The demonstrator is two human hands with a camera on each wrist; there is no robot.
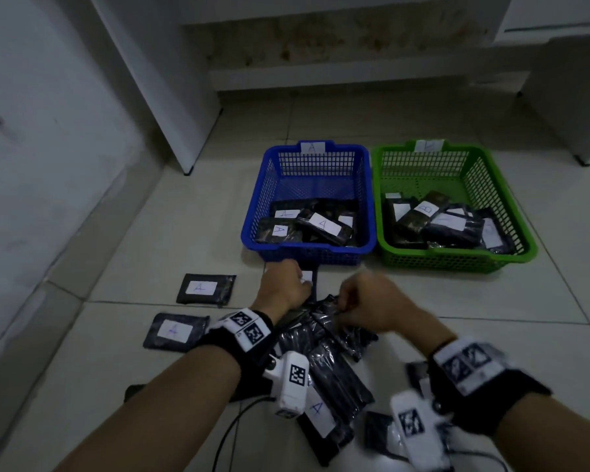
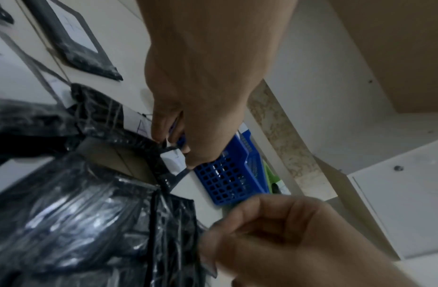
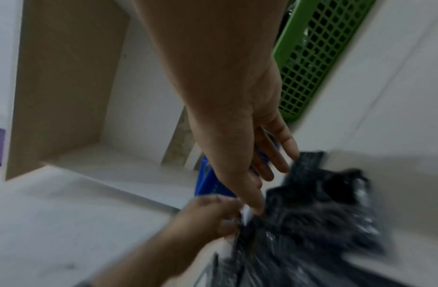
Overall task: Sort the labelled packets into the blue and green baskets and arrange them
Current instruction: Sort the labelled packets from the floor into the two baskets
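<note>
The blue basket (image 1: 252, 212), tagged A, holds several black packets with A labels. Beside it on the right, the green basket (image 1: 521, 233) holds several packets, one marked B. A pile of black packets (image 1: 324, 352) lies on the floor in front of me. My left hand (image 1: 302, 279) (image 2: 178, 153) pinches a black packet by its white label (image 2: 170, 162), just in front of the blue basket (image 2: 228, 180). My right hand (image 1: 343, 311) (image 3: 257, 209) pinches the edge of another black packet (image 3: 311, 203) on top of the pile. The picture of it is blurred.
Two loose A packets (image 1: 206, 287) (image 1: 176, 332) lie on the tiles to the left, and a third (image 1: 315, 410) lies near my wrists. A cable (image 1: 225, 437) trails at the bottom. White cabinets (image 1: 171, 97) and a wall stand behind and to the left.
</note>
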